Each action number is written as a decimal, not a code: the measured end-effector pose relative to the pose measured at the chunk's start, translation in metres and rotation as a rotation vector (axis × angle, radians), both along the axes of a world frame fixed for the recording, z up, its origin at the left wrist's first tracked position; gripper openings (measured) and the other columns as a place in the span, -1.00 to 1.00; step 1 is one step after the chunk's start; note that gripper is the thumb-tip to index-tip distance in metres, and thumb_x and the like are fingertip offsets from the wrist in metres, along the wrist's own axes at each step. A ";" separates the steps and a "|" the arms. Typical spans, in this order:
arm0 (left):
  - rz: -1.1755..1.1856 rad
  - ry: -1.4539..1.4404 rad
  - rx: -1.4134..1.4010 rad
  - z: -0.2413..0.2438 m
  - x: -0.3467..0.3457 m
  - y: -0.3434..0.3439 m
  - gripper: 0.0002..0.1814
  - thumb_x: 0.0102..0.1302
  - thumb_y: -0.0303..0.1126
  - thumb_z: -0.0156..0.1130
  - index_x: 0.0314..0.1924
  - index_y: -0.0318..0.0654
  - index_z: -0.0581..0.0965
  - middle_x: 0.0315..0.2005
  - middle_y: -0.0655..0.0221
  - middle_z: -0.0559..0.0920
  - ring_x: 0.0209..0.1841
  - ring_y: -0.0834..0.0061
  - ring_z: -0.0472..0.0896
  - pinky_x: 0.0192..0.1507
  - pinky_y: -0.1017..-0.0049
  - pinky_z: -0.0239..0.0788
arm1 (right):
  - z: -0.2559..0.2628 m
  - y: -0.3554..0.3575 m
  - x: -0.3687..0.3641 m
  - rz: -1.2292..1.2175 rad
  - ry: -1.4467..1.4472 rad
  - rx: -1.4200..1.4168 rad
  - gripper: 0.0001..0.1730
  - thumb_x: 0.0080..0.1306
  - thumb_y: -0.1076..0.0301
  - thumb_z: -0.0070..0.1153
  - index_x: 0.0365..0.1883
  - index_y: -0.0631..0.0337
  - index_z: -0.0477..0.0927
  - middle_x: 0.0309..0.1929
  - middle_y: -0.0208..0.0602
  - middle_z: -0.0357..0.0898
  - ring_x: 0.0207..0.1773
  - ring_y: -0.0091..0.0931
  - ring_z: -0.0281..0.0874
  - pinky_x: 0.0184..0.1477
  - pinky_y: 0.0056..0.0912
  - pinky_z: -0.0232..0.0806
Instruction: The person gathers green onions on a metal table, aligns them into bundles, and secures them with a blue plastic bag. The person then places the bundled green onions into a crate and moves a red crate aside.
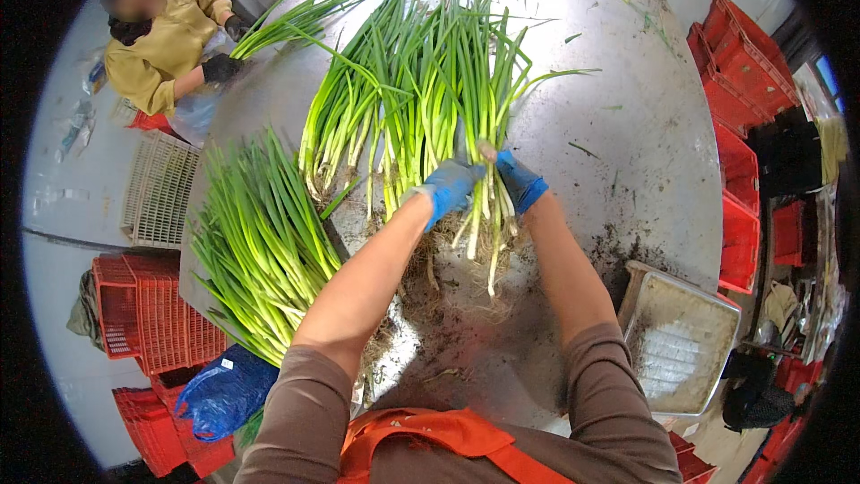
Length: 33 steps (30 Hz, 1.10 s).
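Both my hands wear blue gloves and meet at the white lower stems of a bunch of green onions [480,94]. My left hand [453,186] is closed around stems on the bunch's left side. From the right, my right hand [516,178] grips the same bunch; its palm side is hidden. Roots with soil hang below both hands. More green onions [342,101] lie fanned out to the left, leaves pointing away from me. A separate thick pile of green onions [262,242] lies at the left edge, partly behind my left forearm.
A person [164,40] in dark gloves holds green onions across the metal table [625,141]. Loose soil and leaf bits lie on the tabletop. A dirty tray [682,343] stands at right. Red crates [161,309] are at left, more red crates [746,54] at right.
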<state>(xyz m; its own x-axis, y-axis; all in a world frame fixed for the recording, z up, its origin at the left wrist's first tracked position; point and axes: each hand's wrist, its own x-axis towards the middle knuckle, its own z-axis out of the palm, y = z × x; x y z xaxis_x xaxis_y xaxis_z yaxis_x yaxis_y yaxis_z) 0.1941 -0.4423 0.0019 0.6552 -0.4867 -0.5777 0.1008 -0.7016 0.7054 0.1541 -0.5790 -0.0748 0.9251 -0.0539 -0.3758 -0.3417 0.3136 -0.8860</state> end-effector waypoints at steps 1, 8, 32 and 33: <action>-0.043 -0.085 0.005 -0.002 -0.003 0.001 -0.62 0.32 -0.11 -0.02 -0.18 -0.30 0.52 -0.50 0.30 0.55 -0.56 0.52 0.44 -0.44 0.49 0.28 | 0.005 0.001 -0.005 0.037 -0.040 0.015 -0.12 0.02 -0.20 0.17 0.17 0.23 0.34 0.20 -0.04 0.27 0.26 -0.30 0.16 0.28 -0.29 -0.01; 0.208 0.091 -0.433 0.008 -0.030 0.037 -0.68 0.38 -0.27 -0.08 0.02 -0.25 0.48 -0.43 0.43 0.57 -0.51 0.65 0.45 -0.51 0.65 0.30 | 0.028 -0.016 -0.041 -0.016 0.086 0.287 -0.48 0.01 0.04 0.19 -0.17 0.24 0.52 -0.41 -0.20 0.55 -0.45 -0.43 0.53 -0.42 -0.45 0.47; 0.487 0.334 -0.248 -0.048 -0.079 0.031 -0.83 0.27 -0.39 0.06 -0.18 -0.25 0.54 -0.69 0.32 0.47 -0.77 0.54 0.31 -0.74 0.49 0.13 | 0.004 0.002 -0.083 0.001 0.377 0.119 -0.58 0.10 0.04 0.10 -0.19 0.14 0.56 -0.34 -0.18 0.56 -0.40 -0.39 0.52 -0.37 -0.36 0.41; 0.475 0.349 -0.241 -0.023 -0.086 0.029 -0.82 0.25 -0.40 0.10 -0.17 -0.27 0.54 -0.63 0.34 0.51 -0.74 0.59 0.32 -0.72 0.53 0.13 | -0.007 -0.004 -0.083 -0.008 0.309 0.120 -0.58 0.12 0.05 0.07 -0.17 0.15 0.55 -0.30 -0.19 0.56 -0.38 -0.39 0.52 -0.35 -0.34 0.42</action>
<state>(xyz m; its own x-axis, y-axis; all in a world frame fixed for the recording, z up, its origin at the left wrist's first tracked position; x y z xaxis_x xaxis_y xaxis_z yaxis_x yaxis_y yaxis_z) 0.1082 -0.4133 -0.0212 0.6249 -0.3325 -0.7064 0.6141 -0.3494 0.7077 0.0715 -0.5826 -0.0817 0.7661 0.0007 -0.6427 -0.5855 0.4131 -0.6975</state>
